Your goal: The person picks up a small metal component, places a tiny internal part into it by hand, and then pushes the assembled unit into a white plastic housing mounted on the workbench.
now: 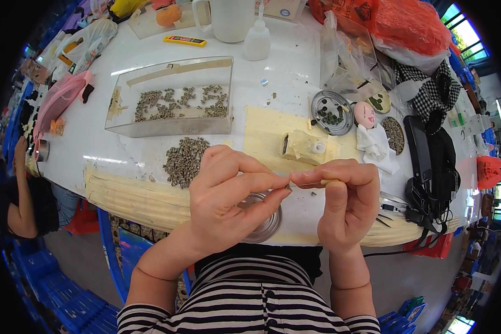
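Note:
My left hand (222, 192) is closed in a pinch on a small grey metal part (288, 188), mostly covered by the fingertips. In my right hand (352, 203) is a thin needle-like tool (329, 182) with a pale yellow end; its fine tip meets the part at my left fingertips. Below the left hand, a round clear dish (271, 225) is partly hidden. A heap of similar small metal parts (183, 161) lies just left of that hand. Beyond my hands sits a tape-wrapped block (300, 146) with a white round piece on top.
A clear rectangular tray (167, 131) holds more small parts. Round dishes hold dark green bits (331, 114) and grey parts (393, 135). A white cloth (376, 147), tweezers (383, 221), a black bag (423, 167) and a squeeze bottle (257, 42) surround the work area. Someone sits at left.

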Demonstrator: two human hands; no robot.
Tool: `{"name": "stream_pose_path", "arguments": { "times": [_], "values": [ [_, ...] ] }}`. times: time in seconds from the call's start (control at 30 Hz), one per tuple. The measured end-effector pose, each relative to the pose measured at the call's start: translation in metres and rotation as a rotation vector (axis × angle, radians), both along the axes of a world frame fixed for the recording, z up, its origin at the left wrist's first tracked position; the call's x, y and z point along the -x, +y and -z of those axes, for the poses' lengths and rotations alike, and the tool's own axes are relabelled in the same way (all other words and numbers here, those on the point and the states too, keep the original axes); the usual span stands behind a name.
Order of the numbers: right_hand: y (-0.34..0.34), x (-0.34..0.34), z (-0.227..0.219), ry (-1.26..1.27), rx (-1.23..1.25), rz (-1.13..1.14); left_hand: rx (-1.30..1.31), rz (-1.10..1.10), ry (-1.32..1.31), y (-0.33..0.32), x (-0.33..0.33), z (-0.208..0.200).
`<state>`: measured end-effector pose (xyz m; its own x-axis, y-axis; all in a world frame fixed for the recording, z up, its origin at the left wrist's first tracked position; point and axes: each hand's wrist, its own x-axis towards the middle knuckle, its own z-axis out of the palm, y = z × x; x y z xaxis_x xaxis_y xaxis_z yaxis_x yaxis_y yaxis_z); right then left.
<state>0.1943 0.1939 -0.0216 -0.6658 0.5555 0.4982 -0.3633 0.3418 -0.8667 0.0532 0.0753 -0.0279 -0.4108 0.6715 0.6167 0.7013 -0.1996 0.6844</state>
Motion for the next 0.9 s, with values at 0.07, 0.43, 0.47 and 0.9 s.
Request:
{"name": "stream_pose_path", "arguments": {
  "times": [0.07,0.43,0.47,0.9],
  "values": [
    [-0.001,0.001,-0.001,0.050,0.051,0.046,-0.001,0.000,0.004,0.000,0.000,0.000],
    [0.029,0.010,0.000,-0.260,-0.648,0.598,-0.004,-0.011,-0.018,-0.002,-0.001,-0.001],
    [0.028,0.009,0.000,-0.305,-0.680,0.600,-0.011,-0.009,-0.015,-0.002,-0.001,-0.001],
    [-0.012,0.000,-0.003,-0.248,0.191,-0.071,-0.075,0.053,0.003,-0.004,0.004,-0.001]
  ]
}}
